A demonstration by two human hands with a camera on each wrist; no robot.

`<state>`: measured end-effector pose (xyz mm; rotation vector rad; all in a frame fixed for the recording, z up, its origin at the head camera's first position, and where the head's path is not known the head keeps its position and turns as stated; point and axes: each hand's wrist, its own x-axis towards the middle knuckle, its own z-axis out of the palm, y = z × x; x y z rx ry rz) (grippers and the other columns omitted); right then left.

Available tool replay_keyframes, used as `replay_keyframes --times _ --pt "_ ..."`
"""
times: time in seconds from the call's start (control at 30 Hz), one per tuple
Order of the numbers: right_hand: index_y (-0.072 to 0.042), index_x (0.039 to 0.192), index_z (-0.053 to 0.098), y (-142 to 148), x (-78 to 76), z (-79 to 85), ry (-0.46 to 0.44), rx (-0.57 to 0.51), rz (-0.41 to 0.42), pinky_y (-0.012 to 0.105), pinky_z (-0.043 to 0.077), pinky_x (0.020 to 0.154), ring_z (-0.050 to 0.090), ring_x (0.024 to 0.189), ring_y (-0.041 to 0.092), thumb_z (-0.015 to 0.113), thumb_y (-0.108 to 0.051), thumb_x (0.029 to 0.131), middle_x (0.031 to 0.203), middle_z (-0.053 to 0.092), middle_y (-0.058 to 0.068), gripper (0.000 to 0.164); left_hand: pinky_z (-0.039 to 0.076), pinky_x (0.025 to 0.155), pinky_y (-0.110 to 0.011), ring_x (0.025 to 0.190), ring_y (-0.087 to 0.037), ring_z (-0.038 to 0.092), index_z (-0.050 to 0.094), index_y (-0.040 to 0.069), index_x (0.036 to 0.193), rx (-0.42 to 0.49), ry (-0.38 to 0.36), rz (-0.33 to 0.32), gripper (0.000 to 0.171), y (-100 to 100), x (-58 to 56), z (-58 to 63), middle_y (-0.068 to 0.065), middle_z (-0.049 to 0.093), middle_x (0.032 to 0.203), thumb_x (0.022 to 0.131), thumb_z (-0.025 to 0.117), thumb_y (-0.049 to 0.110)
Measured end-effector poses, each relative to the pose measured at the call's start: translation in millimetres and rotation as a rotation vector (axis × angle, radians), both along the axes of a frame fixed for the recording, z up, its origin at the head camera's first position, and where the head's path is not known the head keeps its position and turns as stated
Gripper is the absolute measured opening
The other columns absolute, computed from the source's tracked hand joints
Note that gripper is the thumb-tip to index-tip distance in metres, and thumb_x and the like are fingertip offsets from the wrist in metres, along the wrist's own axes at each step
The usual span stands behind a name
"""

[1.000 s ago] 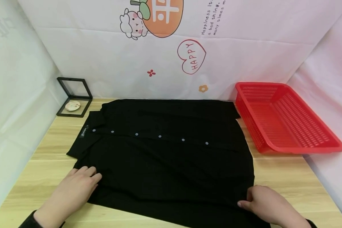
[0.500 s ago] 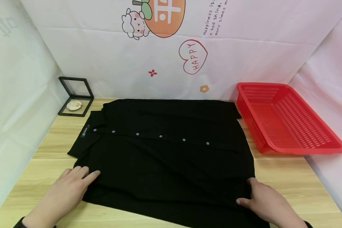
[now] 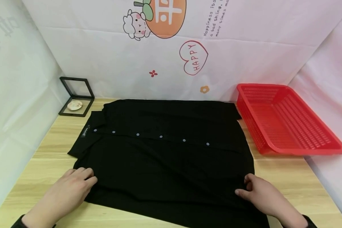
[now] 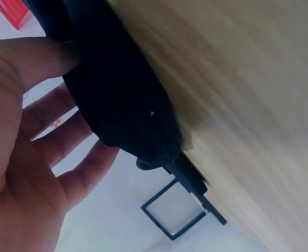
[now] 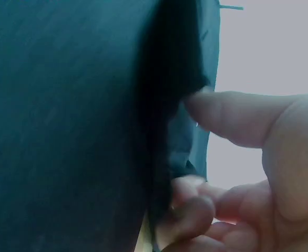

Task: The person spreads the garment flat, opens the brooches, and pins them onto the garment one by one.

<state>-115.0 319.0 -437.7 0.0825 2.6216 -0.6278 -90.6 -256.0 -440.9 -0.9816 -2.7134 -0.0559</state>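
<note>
A black short-sleeved button-up shirt (image 3: 165,167) lies spread sideways on the wooden table, its collar to the left and its hem to the right. Pale buttons run across it. At the shirt's near left side, my left hand (image 3: 74,186) grips the cloth; in the left wrist view the thumb lies on one face of the fabric (image 4: 112,79) and the fingers pass behind it. By the near right hem, my right hand (image 3: 265,193) holds the edge with curled fingers, thumb against the dark cloth (image 5: 64,131). Some right fingertips are blurred in the right wrist view.
A red plastic basket (image 3: 296,148) stands at the back right, near the hem. At the back left is an open black-framed case (image 3: 86,109) with a small round disc (image 3: 74,105). White printed cloth (image 3: 108,63) walls the back and sides.
My left index finger, stretched out half a second ago, is now bent in at the cloth. My right hand has shifted slightly up along the hem, its fingers more curled. The shirt stays in place.
</note>
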Motion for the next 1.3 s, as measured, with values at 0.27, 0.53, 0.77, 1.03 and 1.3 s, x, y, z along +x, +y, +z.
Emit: replay_keyframes --times 0.27,0.53,0.77,1.03,1.3 --pt "-0.004 0.112 0.054 4.9 1.1 4.7 0.01 -0.31 -0.09 0.032 0.042 0.05 0.049 0.055 0.023 0.068 -0.02 0.096 0.068 0.048 0.007 0.026 0.038 0.058 -0.032 0.072 -0.012 0.046 0.064 0.018 0.083 -0.052 -0.041 0.033 0.027 3.4 0.8 1.9 0.01 0.045 0.082 0.07 0.084 0.003" --pt "-0.005 0.114 0.069 12.4 -5.2 4.9 0.041 -0.252 -0.056 0.032 0.046 0.058 0.054 0.065 0.019 0.062 -0.008 0.096 0.079 0.061 0.004 0.019 0.037 0.058 -0.033 0.071 -0.012 0.045 0.062 0.018 0.08 -0.066 -0.043 0.042 0.027 3.8 0.0 0.4 0.01 0.043 0.079 0.071 0.083 0.004" --pt "0.004 0.133 0.051 23.8 -16.5 3.5 -0.045 -0.467 -0.137 0.037 0.051 0.072 0.059 0.092 0.026 0.059 -0.017 0.101 0.115 0.061 0.018 0.039 0.036 0.056 -0.033 0.069 -0.014 0.045 0.059 0.018 0.077 -0.053 -0.011 0.018 0.025 3.6 -0.4 -3.0 0.009 0.04 0.077 0.07 0.078 0.003" --pt "0.008 0.154 0.018 31.8 -34.4 -3.9 -0.039 -0.715 -0.282 0.027 0.047 0.086 0.047 0.117 0.021 0.043 -0.015 0.108 0.158 0.009 0.032 0.057 0.037 0.056 -0.033 0.07 -0.013 0.045 0.06 0.019 0.078 -0.076 -0.051 0.044 0.026 5.6 0.5 -1.4 0.01 0.041 0.077 0.073 0.08 0.003" --pt "0.003 0.139 0.049 35.9 -39.4 -7.1 0.129 -1.045 -0.373 0.026 0.046 0.074 0.049 0.084 0.015 0.046 -0.006 0.105 0.115 0.05 0.008 0.035 0.037 0.057 -0.033 0.07 -0.012 0.045 0.062 0.019 0.079 -0.09 -0.073 0.057 0.026 6.4 0.2 -0.9 0.01 0.042 0.078 0.074 0.081 0.004"
